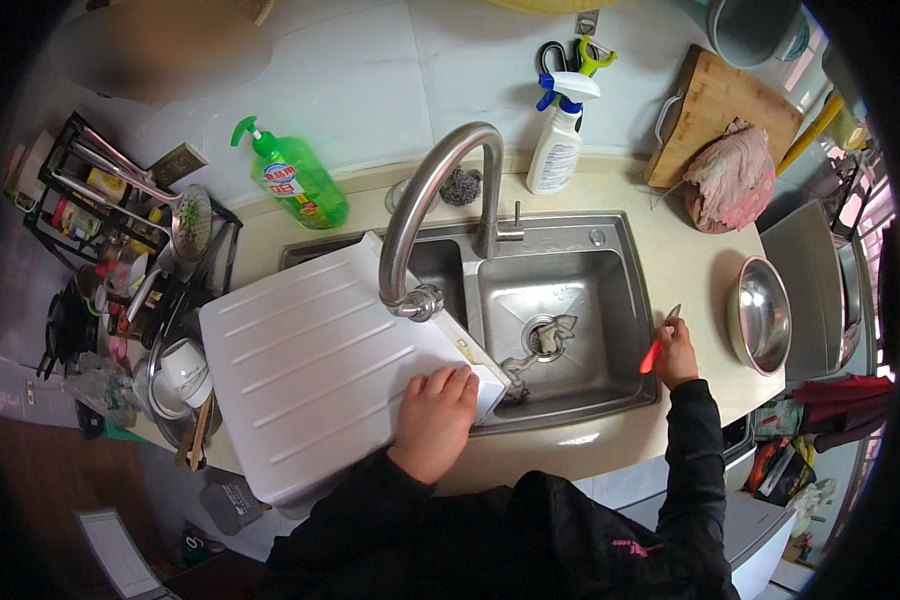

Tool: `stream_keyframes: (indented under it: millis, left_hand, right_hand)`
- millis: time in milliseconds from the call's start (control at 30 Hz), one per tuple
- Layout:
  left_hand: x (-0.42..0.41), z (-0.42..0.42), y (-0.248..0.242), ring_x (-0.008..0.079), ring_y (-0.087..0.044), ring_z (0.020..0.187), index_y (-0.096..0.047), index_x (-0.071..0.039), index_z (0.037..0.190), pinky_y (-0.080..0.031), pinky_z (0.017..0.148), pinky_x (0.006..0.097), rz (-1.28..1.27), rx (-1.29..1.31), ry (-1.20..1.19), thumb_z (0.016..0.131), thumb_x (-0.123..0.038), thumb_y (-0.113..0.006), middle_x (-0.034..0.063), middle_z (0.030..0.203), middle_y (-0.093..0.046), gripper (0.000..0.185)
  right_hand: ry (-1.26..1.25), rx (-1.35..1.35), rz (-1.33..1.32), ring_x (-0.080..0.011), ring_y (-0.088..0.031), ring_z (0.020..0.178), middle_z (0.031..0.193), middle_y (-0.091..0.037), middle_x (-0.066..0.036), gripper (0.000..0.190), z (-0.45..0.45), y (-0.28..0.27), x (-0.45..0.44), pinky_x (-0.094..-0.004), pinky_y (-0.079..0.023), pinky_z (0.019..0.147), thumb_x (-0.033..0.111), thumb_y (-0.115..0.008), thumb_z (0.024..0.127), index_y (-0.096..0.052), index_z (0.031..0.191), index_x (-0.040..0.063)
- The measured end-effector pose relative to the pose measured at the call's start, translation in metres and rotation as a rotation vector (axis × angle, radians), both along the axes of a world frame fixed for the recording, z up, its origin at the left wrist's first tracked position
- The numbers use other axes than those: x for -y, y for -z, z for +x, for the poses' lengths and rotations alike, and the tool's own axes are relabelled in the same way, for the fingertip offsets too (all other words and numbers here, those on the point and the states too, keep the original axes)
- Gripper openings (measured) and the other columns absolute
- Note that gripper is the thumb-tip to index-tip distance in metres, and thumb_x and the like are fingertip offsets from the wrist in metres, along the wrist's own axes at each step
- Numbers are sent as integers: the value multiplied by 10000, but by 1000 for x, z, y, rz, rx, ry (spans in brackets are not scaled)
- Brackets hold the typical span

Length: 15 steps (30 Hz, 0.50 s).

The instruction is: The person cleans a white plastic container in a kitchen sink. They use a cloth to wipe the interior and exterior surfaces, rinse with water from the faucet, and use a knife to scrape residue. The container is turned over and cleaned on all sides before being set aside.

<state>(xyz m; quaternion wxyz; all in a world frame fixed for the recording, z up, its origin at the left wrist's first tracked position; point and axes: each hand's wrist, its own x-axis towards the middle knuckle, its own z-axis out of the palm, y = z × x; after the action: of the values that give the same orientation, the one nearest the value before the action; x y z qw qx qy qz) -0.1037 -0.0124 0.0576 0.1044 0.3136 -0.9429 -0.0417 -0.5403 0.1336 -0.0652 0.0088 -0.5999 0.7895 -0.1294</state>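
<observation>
My left hand (436,421) holds the near right corner of a white ribbed plastic panel (307,367), fingers bent over its edge. The panel lies tilted across the left part of the stainless steel sink (637,300) and the counter, under the curved tap (412,202). Yellowish stains mark its right side edge. My right hand (676,356) grips a small knife with a red handle (651,357) at the sink's right rim, its blade tip pointing away from me. In the right basin, wet pale cloth-like scraps (556,334) lie over the drain and beside the panel's corner.
Behind the sink stand a green pump bottle (300,180), a dark scourer (462,186) and a white spray bottle (559,146). On the right are a metal bowl (761,315) and a wooden cutting board (720,112). Bowls (186,369) and a spice rack crowd the left.
</observation>
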Motion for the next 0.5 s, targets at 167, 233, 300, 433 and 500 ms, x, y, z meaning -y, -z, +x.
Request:
stream_keyframes:
  millis: [167, 233, 300, 433, 500]
  left_hand:
    - [6, 7, -15, 303, -559, 1059, -604, -4, 1144, -439, 884, 434, 154, -168, -106, 787, -160, -678, 140, 1186, -602, 397]
    - [11, 13, -24, 330, -551, 1069, -536, 1, 1221, -442, 898, 437, 253, -290, -239, 765, -143, -721, 164, 1197, -573, 513]
    - [17, 17, -30, 352, -539, 1092, -453, -2, 1297, -445, 914, 431, 396, -510, -419, 743, -123, -754, 183, 1217, -536, 641]
    - [35, 10, -26, 329, -499, 1192, -369, -11, 1361, -426, 971, 421, 470, -775, -636, 773, -137, -767, 189, 1318, -460, 722]
    - [46, 3, -19, 290, -492, 1225, -433, -49, 1333, -404, 1012, 431, 665, -851, -676, 788, -144, -767, 155, 1324, -493, 646]
  right_hand:
    - [37, 93, 74, -364, -601, 1002, 1177, -533, -169, 274, 4, -28, 11, -424, -534, 817, -2, -602, 793, -659, 1053, 61]
    - [151, 87, 40, -360, -619, 952, 1155, -545, -167, 279, 17, -36, 32, -427, -537, 791, -5, -598, 787, -665, 1050, 62]
    - [68, 178, -108, -367, -621, 921, 1057, -578, -175, 306, 36, -39, 67, -427, -534, 774, -24, -574, 803, -640, 1093, 48]
    - [-190, 526, -229, -361, -625, 992, 1129, -583, -186, 300, 85, -31, 152, -391, -533, 812, 35, -625, 850, -620, 1149, 17]
    - [-162, 627, -298, -324, -648, 939, 1203, -577, -203, 382, 108, -21, 205, -385, -535, 820, 111, -644, 876, -575, 1239, 15]
